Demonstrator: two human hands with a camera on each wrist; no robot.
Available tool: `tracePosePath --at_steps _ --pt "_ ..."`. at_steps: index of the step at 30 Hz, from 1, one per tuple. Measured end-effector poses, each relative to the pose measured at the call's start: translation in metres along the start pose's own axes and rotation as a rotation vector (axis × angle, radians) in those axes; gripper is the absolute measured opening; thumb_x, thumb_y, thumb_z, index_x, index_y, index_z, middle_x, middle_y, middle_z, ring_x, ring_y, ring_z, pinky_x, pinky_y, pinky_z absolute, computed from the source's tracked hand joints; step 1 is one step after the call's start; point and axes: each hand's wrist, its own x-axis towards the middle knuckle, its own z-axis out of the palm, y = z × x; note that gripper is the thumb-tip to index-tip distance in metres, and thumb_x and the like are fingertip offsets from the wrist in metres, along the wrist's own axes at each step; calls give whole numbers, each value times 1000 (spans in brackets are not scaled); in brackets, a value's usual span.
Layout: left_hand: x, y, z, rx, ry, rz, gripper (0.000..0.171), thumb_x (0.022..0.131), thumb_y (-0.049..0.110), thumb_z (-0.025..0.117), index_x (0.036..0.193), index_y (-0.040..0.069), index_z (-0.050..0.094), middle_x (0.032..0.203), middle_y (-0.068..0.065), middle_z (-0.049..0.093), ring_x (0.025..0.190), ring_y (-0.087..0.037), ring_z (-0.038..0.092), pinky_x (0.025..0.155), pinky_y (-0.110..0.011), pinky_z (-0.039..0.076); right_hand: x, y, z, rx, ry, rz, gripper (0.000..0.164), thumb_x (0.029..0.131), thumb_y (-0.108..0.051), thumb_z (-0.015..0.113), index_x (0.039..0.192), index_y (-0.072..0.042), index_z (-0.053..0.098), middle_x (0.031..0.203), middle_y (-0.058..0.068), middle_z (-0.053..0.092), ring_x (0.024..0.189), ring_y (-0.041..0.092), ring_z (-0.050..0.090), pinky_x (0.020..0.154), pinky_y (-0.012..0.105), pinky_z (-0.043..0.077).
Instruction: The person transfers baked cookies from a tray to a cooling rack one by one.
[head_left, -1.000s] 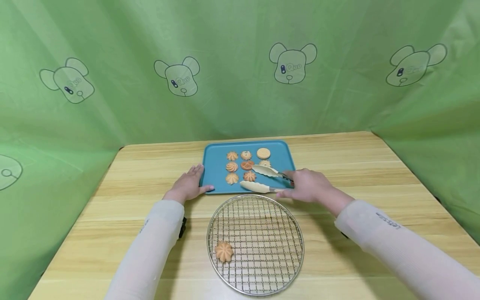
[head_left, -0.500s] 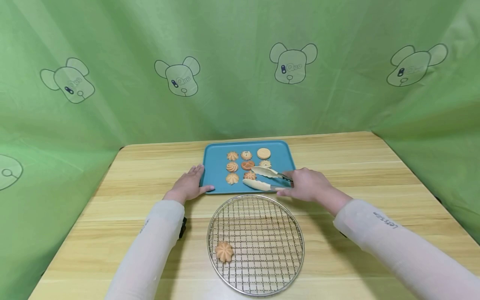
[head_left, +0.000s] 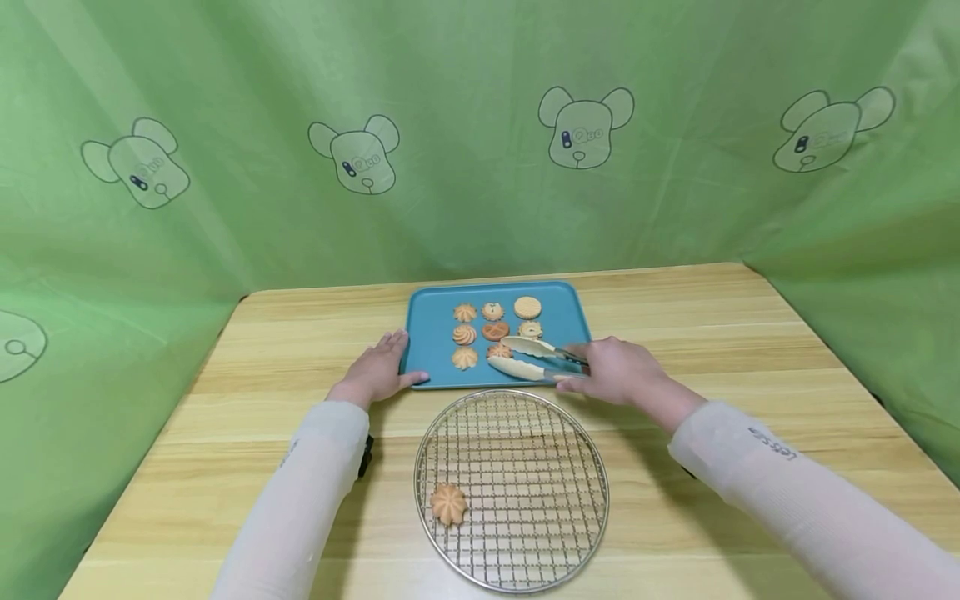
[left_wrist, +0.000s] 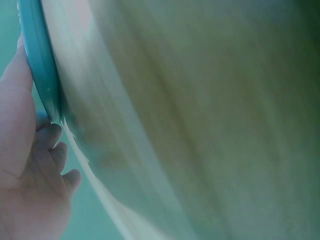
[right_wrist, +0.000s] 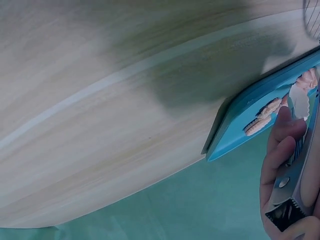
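My right hand [head_left: 618,371] grips a pair of tongs [head_left: 517,368] with cream scalloped tips and a metal handle. The tips are spread apart over the tray's front, around the right side of a reddish-brown flower-shaped cookie [head_left: 497,351], hiding part of it. In the right wrist view, my fingers [right_wrist: 280,150] curl round the tongs' handle. At the near left corner of the blue tray [head_left: 427,317], my left hand [head_left: 375,367] rests with fingers extended along the side and thumb on the front rim. The left wrist view shows that hand against the tray's edge [left_wrist: 40,60].
Several other cookies lie in rows on the tray, including a round biscuit [head_left: 527,307] and a swirl cookie [head_left: 464,334]. Nearer me, a round wire rack [head_left: 525,533] carries one flower-shaped cookie [head_left: 448,504]. A green curtain [head_left: 465,217] stands behind the wooden table [head_left: 720,350].
The tongs have shifted slightly right, and their tips have come closer together around the front-row reddish-brown cookie. My left hand, the tray and the rack stay where they were.
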Motion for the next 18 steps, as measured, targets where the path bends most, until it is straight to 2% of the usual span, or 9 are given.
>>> tracePosePath --at_steps 4,10,14,18 --pt "0 0 0 -9 1 0 92 91 59 50 151 0 13 157 -14 10 143 -32 8 115 -48 13 -2 1 0 12 0 7 76 84 -58 63 136 -4 52 100 14 68 69 19 58 60 44 53" --pt "-1 -1 1 -8 -1 1 92 91 59 50 151 0 13 157 -14 11 143 -31 8 115 -48 13 -8 4 0 46 14 31 87 80 -70 56 139 -6 49 107 19 67 71 20 57 55 37 49" --pt "-1 0 0 -6 -2 0 92 91 59 50 151 0 13 157 -15 11 143 -32 9 115 -48 13 -11 4 -1 78 47 34 82 81 -66 60 139 -8 50 106 17 67 69 18 54 52 32 43" --pt "-1 0 -1 -5 -4 -1 92 91 59 50 151 0 13 157 -14 11 143 -32 8 115 -48 13 -13 5 -3 104 63 39 78 83 -61 62 140 -10 50 83 5 65 58 15 46 47 29 37"
